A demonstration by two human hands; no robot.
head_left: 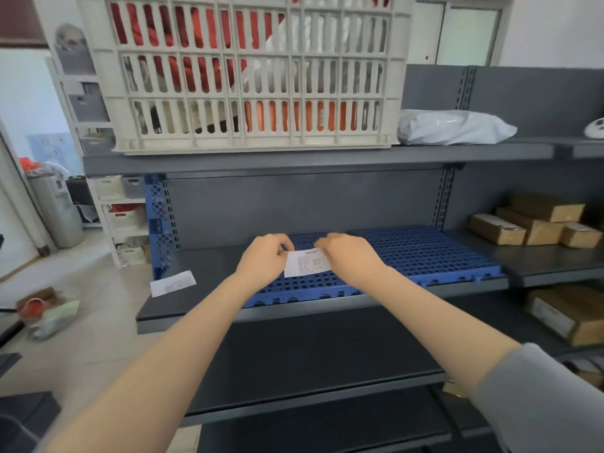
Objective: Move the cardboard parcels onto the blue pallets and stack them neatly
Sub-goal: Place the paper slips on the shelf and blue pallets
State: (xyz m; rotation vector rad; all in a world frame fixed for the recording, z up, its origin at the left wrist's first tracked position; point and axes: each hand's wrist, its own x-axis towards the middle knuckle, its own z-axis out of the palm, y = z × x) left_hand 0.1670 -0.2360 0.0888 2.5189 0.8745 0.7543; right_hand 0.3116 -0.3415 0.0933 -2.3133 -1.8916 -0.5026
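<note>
Both the left hand [263, 256] and right hand [348, 253] pinch a small white printed paper slip [305, 263], fingers clamped on its edges, above the bare blue perforated plastic pallet [425, 253], probably to read it; the brown cardboard parcels [529, 220] wait aside.

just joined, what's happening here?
A person holds a small printed paper slip by its two ends, left hand and right hand, above the blue pallet on the middle shelf. The pallet is bare: no parcels on it yet. The cardboard parcels sit on the next shelf section to the right. A second slip lies at the shelf's left end.
</note>
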